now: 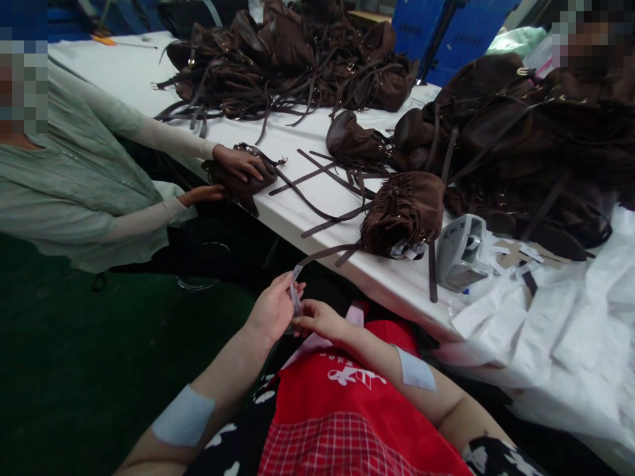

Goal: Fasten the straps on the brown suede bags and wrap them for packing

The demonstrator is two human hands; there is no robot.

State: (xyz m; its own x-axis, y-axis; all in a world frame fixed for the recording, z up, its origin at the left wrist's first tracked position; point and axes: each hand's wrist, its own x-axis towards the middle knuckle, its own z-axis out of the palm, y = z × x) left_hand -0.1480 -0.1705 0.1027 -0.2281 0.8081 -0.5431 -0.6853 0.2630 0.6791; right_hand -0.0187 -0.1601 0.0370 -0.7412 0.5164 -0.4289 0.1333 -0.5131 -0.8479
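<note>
My left hand (274,305) is closed around the end of a dark brown strap (325,252), in front of the table edge. A thin, see-through whitish strip (296,291), perhaps plastic film, covers the strap's end and runs down between my hands. Lower down, my right hand (321,320) pinches at the bottom of this strip; the fingertips partly hide it. The strap leads up to a brown fringed bag (404,211) lying on its side near the edge, whitish material showing at its opening.
A co-worker's hands (238,165) rest on another brown bag (255,177) at left. Brown bags (292,53) are heaped at the back, and more bags (536,139) at right. A grey tape dispenser (462,252) stands beside paper scraps and white sheets (555,311) on the white table (292,221).
</note>
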